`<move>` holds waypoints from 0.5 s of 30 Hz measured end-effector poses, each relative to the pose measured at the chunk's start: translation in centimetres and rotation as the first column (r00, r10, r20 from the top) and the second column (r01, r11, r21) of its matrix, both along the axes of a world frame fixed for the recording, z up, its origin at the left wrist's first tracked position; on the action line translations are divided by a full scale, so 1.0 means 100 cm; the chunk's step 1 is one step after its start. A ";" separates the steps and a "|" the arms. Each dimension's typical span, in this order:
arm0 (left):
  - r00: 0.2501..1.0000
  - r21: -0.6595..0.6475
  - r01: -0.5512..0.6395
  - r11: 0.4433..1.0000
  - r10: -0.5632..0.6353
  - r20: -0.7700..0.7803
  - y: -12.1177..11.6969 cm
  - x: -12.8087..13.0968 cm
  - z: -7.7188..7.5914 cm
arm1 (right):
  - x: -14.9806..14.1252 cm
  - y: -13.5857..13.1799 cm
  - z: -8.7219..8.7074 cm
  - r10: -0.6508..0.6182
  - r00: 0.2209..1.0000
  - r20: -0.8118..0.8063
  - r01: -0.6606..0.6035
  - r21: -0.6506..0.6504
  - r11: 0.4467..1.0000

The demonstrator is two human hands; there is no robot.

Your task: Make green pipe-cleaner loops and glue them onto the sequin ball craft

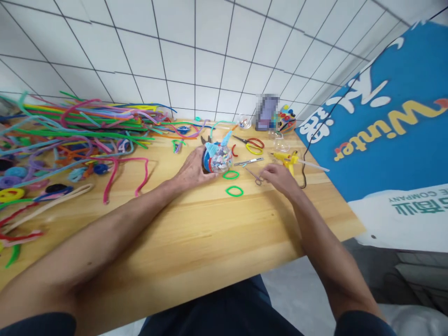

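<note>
My left hand point(194, 170) is wrapped round a clear ball point(222, 159) filled with colourful bits. Blue and red pipe cleaner rings circle its left end, and light blue fuzzy points point(219, 148) stick up from it. My right hand point(280, 178) is closed, its fingertips pinched at the handles of small scissors point(254, 174) on the tabletop. Two green pipe cleaner loops point(234, 191) lie just in front of the ball. Between the hands rests a slim grey craft knife point(249, 162), and a yellow glue gun point(289, 161) lies beyond my right hand.
Red-and-yellow-handled scissors point(252, 144), clear plastic domes point(281, 143) and a phone point(268, 112) are near the tiled wall. Heaped pipe cleaners point(94, 121) cover the left side of the wooden table point(196, 233). A black cord point(305, 163) runs along the right, beside a blue banner point(395, 93).
</note>
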State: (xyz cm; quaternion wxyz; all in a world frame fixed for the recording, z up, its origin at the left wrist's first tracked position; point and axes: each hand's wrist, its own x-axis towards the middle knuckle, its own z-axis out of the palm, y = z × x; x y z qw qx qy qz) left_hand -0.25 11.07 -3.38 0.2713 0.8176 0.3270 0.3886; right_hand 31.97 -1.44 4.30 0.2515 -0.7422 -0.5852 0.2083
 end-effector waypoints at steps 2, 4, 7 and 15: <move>0.998 -0.015 -0.062 0.998 0.062 -0.016 -0.001 0.002 0.001 | 0.032 -0.018 -0.006 -0.208 0.965 0.162 0.207 0.024 0.978; 0.997 -0.014 -0.074 0.997 0.074 -0.017 -0.002 0.003 0.002 | 0.061 -0.030 -0.016 -0.424 0.875 0.234 0.410 0.109 0.906; 0.999 0.040 -0.041 0.998 0.043 -0.034 -0.001 0.004 0.003 | 0.090 -0.030 -0.035 -0.537 0.817 0.211 0.499 0.210 0.841; 0.996 0.030 -0.034 0.999 0.036 -0.077 -0.004 0.005 0.010 | 0.099 0.004 -0.042 -0.452 0.891 0.039 0.445 0.118 0.888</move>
